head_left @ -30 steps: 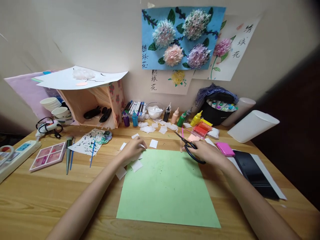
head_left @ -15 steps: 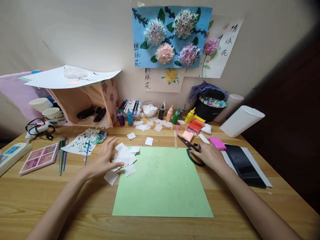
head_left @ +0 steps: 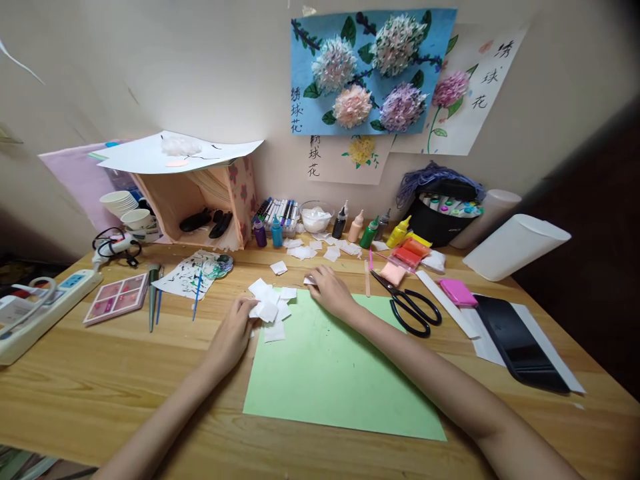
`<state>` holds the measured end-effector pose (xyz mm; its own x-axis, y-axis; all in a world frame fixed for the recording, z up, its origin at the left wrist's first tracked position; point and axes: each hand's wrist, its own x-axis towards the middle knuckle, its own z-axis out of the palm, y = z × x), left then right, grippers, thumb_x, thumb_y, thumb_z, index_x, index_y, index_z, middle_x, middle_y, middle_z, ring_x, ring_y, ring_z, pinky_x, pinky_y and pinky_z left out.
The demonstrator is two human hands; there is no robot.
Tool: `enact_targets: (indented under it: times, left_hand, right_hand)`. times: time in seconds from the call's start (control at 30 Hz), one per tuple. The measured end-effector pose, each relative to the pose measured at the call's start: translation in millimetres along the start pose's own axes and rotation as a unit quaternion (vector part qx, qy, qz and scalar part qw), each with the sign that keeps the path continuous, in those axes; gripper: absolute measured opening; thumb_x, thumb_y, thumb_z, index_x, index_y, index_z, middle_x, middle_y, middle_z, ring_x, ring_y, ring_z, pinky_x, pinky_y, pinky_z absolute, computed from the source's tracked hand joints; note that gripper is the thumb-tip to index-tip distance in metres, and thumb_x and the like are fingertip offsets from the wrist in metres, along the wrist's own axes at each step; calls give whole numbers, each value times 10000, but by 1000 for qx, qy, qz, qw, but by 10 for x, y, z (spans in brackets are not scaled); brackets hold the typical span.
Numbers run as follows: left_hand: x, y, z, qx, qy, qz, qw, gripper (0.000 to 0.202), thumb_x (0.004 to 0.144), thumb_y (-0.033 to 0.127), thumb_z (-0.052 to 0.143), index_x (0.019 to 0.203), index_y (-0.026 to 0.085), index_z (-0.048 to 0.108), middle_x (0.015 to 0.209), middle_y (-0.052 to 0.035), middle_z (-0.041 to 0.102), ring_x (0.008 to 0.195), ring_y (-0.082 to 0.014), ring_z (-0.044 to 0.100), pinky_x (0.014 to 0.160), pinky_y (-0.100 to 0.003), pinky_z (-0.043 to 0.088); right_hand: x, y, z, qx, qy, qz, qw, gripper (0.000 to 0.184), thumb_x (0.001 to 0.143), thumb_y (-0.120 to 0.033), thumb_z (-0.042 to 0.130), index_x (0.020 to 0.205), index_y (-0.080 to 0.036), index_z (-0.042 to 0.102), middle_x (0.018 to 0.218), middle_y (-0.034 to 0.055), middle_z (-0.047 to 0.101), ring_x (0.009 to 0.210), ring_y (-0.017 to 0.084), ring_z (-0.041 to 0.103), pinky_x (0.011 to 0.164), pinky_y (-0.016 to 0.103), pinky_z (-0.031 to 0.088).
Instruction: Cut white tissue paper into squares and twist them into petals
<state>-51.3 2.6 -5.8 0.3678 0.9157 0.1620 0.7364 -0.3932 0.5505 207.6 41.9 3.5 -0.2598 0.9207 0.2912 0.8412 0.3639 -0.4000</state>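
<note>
A light green paper sheet [head_left: 335,367] lies flat on the wooden desk [head_left: 100,387]. At its upper left corner sits a small pile of white paper squares [head_left: 273,301]. My left hand [head_left: 231,333] rests against that pile, its fingers curled on one of the white squares. My right hand [head_left: 330,291] reaches across the sheet's top edge and covers a single white square [head_left: 310,280] with its fingers bent over it. Black-handled scissors [head_left: 410,307] lie loose on the desk to the right of my right hand.
Paint bottles [head_left: 367,233], markers [head_left: 277,215], a bowl [head_left: 316,219] and more white scraps line the back. A pink box [head_left: 457,292], a black folder [head_left: 520,343] and a white tube [head_left: 515,247] lie right. A palette [head_left: 116,298], brushes [head_left: 153,293] and a power strip [head_left: 45,307] lie left.
My right hand let go of the scissors and moved left to the single white square. My left hand closed on the pile of white squares. The camera view shifted slightly.
</note>
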Motion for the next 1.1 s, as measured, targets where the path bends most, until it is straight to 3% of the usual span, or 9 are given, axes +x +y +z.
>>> enact_targets:
  times: [0.17,0.3,0.53,0.63,0.73,0.8,0.93,1.03,1.1]
  left_hand:
    - [118,207,72,9,-38,18,999,323,807,51,363,1073,191,479,1077,-89,510,969,-211,532,823,-343,442]
    - [250,445,207,33,-76,76,994,360,787,16,332,1053,199,491,983,-61,529,850,-187,530,735,-306,431]
    - [468,818,213,55,-157,186,968,381,786,49,386,1129,181,486,1029,-85,540,862,-198,531,766,-332,446]
    - [601,735,37,39,-87,172,980,371,847,232,444,1215,185,432,1164,-106,494,1085,-240,471,945,-394,392]
    - [709,461,-80,57,-17,58,997,417,874,287,392,1272,163,381,1266,-139,406,1193,-270,394,1023,-451,322]
    - [734,260,-82,73,2,-27,997,484,838,345,467,1265,134,383,1265,-155,393,1227,-304,361,1034,-485,297]
    - [683,51,6,33,-1,-54,998,444,798,354,553,1163,117,465,1139,-134,481,1106,-272,474,959,-423,385]
    - [637,84,48,21,13,-51,998,194,860,297,456,948,159,559,972,-92,546,947,-241,539,840,-385,437]
    - [628,155,56,2,23,-33,999,195,886,286,410,855,174,566,910,-78,566,883,-225,552,790,-363,445]
  right_hand:
    - [66,63,66,94,33,18,995,176,794,-41,469,763,-162,594,851,67,608,828,195,558,716,293,427]
    - [-75,45,-31,227,62,53,970,141,805,-94,488,801,-167,608,838,45,624,759,158,576,671,259,432]
    - [-427,98,-117,290,-9,58,955,137,813,-172,512,837,-178,646,855,43,630,789,165,580,697,275,434]
    - [-503,175,-132,353,-9,115,929,138,824,-236,516,858,-168,632,881,49,642,798,167,592,701,279,447]
    - [-527,209,-164,393,4,137,909,184,844,-301,510,903,-165,618,939,64,640,829,175,601,723,290,458]
    - [-528,192,-199,378,1,103,920,210,869,-319,486,923,-174,629,966,70,638,890,189,590,782,315,447]
    - [-532,86,-254,309,-18,-18,951,248,918,-292,419,930,-207,652,984,63,647,992,206,541,899,370,386]
    - [-545,3,-243,275,-13,-52,960,207,912,-237,431,957,-217,632,995,62,641,997,207,528,895,376,389]
    - [-554,-29,-223,254,-19,-57,965,181,897,-200,452,973,-217,616,998,61,635,996,207,524,886,371,397]
